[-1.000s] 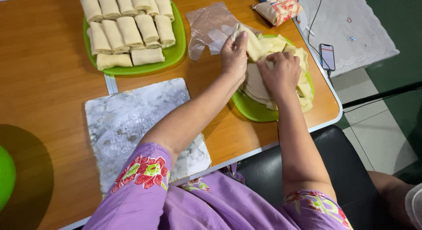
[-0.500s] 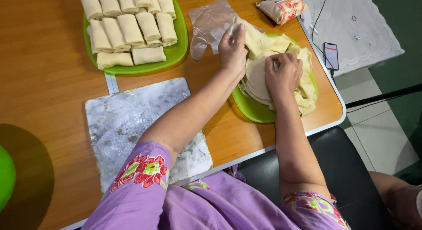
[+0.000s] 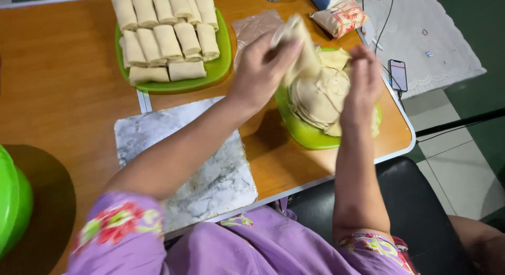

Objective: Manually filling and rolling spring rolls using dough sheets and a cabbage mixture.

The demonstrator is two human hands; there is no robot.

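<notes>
A thin, pale wrapper sheet (image 3: 301, 46) was gripped in the curled fingers of the left hand (image 3: 260, 70) and was held lifted above the stack of round wrappers (image 3: 318, 96). The stack lay on a green plate (image 3: 300, 130) near the right edge of the wooden table (image 3: 58, 96). The right hand (image 3: 363, 80) was seen just right of the stack, its fingers bent at the sheet's edge; whether they pinched it could not be told, owing to blur. A second green plate (image 3: 218, 70), filled with rolled wrappers (image 3: 165, 38), was set at the far side. A marble board (image 3: 184, 159) lay on the near side, under the left forearm. A clear plastic bag (image 3: 252, 28) was spread between the two plates.
</notes>
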